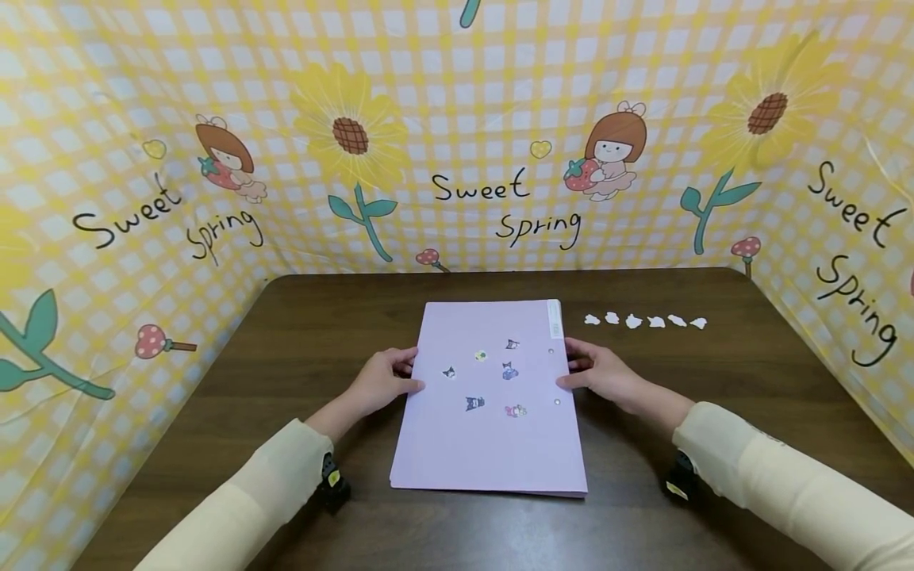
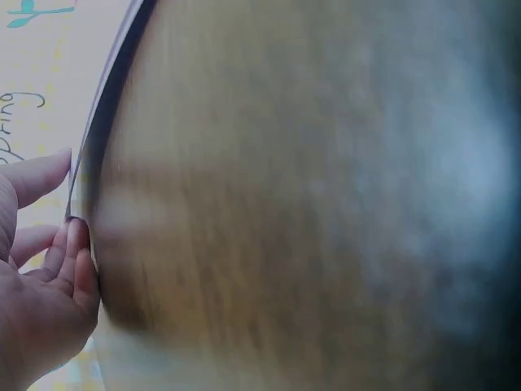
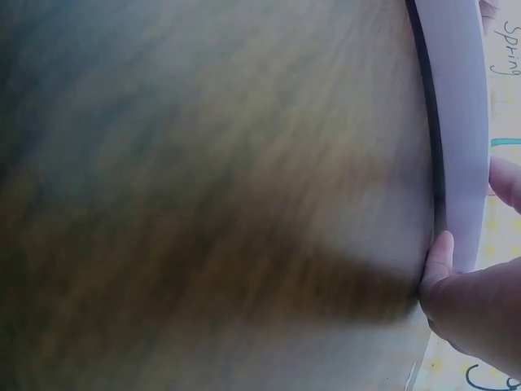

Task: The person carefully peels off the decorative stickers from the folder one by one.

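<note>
A lilac folder [image 1: 493,456] lies on the dark wooden table with several small cartoon stickers [image 1: 474,403] scattered over its cover. My left hand [image 1: 378,382] pinches the folder's left edge, thumb on top and the other fingers at the side and underneath. On the opposite side, my right hand [image 1: 603,373] holds the right edge the same way, its thumb on the cover near two small round studs. In the left wrist view the edge of the folder [image 2: 102,114] sits between thumb and fingers. The right wrist view shows the folder's spine [image 3: 460,122] beside my right hand.
Several small white scraps [image 1: 633,321] lie in a row at the table's back right. A yellow checked cloth [image 1: 457,119] hangs behind and along both sides of the brown table [image 1: 300,317]. Black wrist cameras [image 1: 332,480] hang below both cuffs.
</note>
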A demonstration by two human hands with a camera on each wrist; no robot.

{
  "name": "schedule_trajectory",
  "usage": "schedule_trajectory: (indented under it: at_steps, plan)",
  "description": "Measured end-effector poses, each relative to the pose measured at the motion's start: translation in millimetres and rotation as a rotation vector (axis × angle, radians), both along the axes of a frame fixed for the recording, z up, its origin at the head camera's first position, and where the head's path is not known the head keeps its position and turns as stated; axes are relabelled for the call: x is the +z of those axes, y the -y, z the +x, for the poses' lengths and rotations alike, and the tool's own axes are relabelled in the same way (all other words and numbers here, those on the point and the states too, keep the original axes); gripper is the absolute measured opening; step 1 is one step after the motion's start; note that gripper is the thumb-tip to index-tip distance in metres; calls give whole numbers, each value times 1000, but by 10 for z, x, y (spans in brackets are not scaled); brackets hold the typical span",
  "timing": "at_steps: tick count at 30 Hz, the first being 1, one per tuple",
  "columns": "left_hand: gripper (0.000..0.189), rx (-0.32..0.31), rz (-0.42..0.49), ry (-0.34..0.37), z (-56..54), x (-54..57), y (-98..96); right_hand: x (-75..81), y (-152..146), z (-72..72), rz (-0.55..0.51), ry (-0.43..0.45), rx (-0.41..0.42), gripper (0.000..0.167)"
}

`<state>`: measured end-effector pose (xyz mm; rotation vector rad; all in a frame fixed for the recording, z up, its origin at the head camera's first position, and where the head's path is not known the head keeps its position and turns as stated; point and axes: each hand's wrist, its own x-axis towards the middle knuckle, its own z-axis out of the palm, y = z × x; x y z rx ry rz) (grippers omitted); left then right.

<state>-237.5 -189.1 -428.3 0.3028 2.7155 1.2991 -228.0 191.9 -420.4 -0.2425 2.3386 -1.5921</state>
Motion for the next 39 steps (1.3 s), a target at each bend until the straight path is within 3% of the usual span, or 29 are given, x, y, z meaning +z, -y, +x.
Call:
schedule_trajectory:
  at_steps: [6, 12, 33, 39]
  plan:
    - [60, -64, -92, -69, -12, -18, 30, 8, -1, 15, 62, -16, 5, 79]
    - [61, -96, -135, -79, -18, -14, 36, 27, -3, 25, 64, -21, 16, 81]
    - [61, -108, -186, -82, -7, 2, 32, 13, 9, 14, 27, 1, -18, 78]
    - [73, -172, -307, -132, 26, 28, 46, 54, 21, 12, 48, -44, -12, 82]
